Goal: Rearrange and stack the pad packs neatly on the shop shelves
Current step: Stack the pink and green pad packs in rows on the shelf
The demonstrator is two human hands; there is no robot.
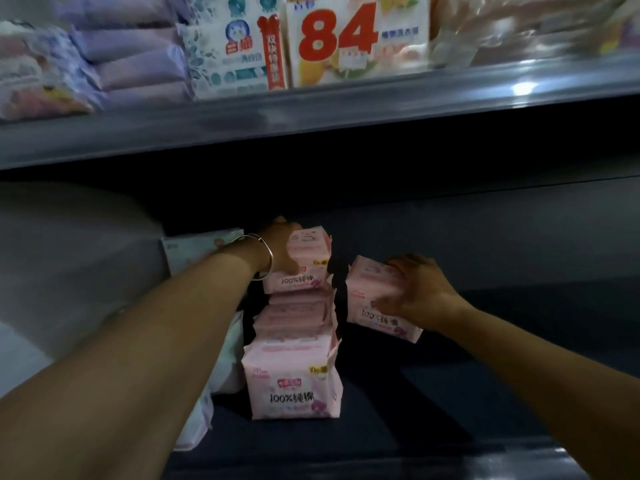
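A row of pink pad packs runs front to back on the dark lower shelf [433, 403]. The front pack [292, 379] stands upright with "100%" printed on it. Behind it sits another pink pack [294, 315]. My left hand [277, 251], with a bangle on the wrist, grips the rearmost pink pack [308, 265] from its left side. My right hand [415, 289] holds a separate pink pack [372, 306], tilted, just right of the row and above the shelf floor.
Pale packs [194, 251] and a white bag [228, 355] lie left of the row. The upper shelf edge [311, 112] overhangs, loaded with purple packs [135, 53] and a pack marked 84 [356, 39]. Bare dark shelf stretches to the right.
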